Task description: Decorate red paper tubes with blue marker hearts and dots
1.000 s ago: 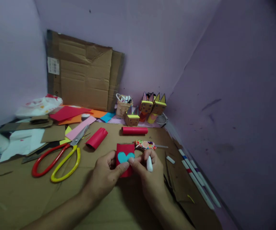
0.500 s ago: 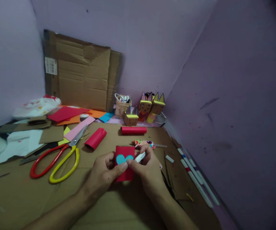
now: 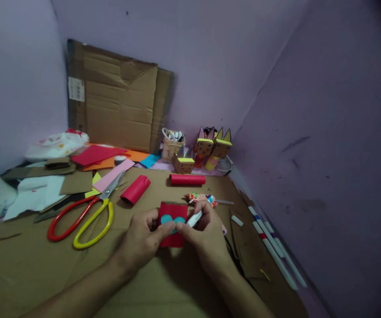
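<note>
Between my hands is a red paper-covered box (image 3: 173, 240), with a sliver of brown at its top edge. Two rounded blue lobes of a paper cutout (image 3: 166, 219) show on its front; my thumbs cover the lower part. My left hand (image 3: 147, 234) grips the box's left side, thumb pressed on the blue cutout. My right hand (image 3: 206, 229) holds a white marker (image 3: 195, 218) in its curled fingers, while its thumb also presses on the cutout. Just beyond the right hand lies a colourfully patterned glue gun (image 3: 200, 198).
Large scissors (image 3: 92, 221) with red and yellow handles lie left. Two red paper rolls (image 3: 136, 190) are beyond my hands. Cardboard animal figures (image 3: 185, 165) and a marker-filled basket (image 3: 173, 148) stand behind. Markers (image 3: 274, 251) and a white cap (image 3: 237, 221) lie right; coloured paper (image 3: 99, 155) is piled left.
The view has turned slightly left, so the background sits further right. The red box has tipped a little, showing its brown top edge. Both hands keep their holds.
</note>
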Available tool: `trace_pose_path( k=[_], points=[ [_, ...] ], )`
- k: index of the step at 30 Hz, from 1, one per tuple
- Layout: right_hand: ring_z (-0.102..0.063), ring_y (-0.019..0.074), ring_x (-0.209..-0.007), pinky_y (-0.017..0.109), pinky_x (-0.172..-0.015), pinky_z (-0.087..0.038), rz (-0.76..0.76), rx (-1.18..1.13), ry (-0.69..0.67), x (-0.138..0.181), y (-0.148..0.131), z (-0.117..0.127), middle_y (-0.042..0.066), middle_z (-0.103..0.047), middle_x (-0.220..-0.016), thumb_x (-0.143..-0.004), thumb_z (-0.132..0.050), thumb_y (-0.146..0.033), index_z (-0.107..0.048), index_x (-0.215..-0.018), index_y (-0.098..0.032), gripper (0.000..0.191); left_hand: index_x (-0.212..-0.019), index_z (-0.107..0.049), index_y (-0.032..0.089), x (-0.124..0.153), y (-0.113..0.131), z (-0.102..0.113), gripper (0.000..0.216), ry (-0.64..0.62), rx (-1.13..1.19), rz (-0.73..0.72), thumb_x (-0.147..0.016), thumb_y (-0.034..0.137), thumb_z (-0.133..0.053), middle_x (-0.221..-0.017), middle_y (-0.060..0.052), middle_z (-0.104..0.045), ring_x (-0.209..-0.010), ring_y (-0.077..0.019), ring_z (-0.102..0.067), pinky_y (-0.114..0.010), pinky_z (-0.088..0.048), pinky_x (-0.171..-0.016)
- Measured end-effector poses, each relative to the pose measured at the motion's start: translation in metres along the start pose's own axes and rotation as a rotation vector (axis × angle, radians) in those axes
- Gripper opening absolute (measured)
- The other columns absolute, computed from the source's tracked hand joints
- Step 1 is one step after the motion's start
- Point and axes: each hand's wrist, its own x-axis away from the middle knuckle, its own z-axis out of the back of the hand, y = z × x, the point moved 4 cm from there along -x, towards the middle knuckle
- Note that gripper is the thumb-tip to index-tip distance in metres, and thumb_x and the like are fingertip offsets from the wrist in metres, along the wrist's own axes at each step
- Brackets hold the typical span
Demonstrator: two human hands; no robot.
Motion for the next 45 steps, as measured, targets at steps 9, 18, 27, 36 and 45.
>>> trace_pose_path(
  k=[9,18,27,36,45],
  points=[
    [-0.065,0.0194,-0.077,0.034,-0.072,-0.049,0.439,0.079,-0.067,0.008,-0.015,0.003,0.001,-0.071,-0.082,-0.07,-0.071,-0.011,-0.043,-0.076,-0.026,0.032,-0.088,-0.078,0.024,0.004,0.027,0.007,0.02,-0.094,-0.19,-0.426,-0.07,0.019,-0.07,-0.09,-0.009,-0.075,-0.082,-0.0237,-0.069,-0.031,-0.053,-0.077],
    [-0.062,0.0172,-0.067,0.028,-0.062,-0.047,0.345,0.044,-0.055,0.005,-0.011,0.005,0.0,-0.068,-0.077,-0.067,-0.075,-0.019,-0.042,-0.075,-0.025,0.034,-0.095,-0.076,0.023,0.003,0.019,0.006,0.02,-0.122,-0.209,-0.416,-0.076,0.024,-0.067,-0.09,-0.008,-0.074,-0.085,-0.0218,-0.068,-0.028,-0.052,-0.078],
    [-0.039,0.008,-0.049,0.019,-0.049,-0.031,-0.078,-0.051,-0.005,-0.004,0.006,0.004,-0.01,-0.048,-0.058,-0.055,-0.077,-0.02,-0.037,-0.072,-0.023,0.043,-0.075,-0.065,0.013,0.001,-0.003,-0.003,0.039,-0.124,0.11,0.065,-0.065,0.049,-0.073,-0.068,-0.005,-0.065,-0.061,-0.0157,-0.057,-0.024,-0.046,-0.056],
    [-0.041,0.0078,-0.048,0.019,-0.048,-0.032,-0.122,-0.053,0.013,-0.004,0.01,0.006,-0.01,-0.049,-0.056,-0.053,-0.078,-0.02,-0.038,-0.073,-0.023,0.044,-0.076,-0.065,0.011,0.0,-0.014,-0.008,0.042,-0.131,0.309,0.211,-0.06,0.047,-0.078,-0.067,-0.003,-0.063,-0.059,-0.0126,-0.053,-0.022,-0.041,-0.056],
    [-0.06,0.0113,-0.059,0.022,-0.054,-0.048,0.024,0.04,0.021,-0.003,-0.005,0.007,-0.005,-0.065,-0.072,-0.055,-0.08,-0.015,-0.05,-0.082,-0.022,0.041,-0.066,-0.061,0.012,-0.002,-0.016,-0.005,0.046,-0.061,0.248,0.208,-0.055,0.053,-0.078,-0.059,-0.002,-0.059,-0.053,-0.0116,-0.05,-0.022,-0.038,-0.05]
  ],
)
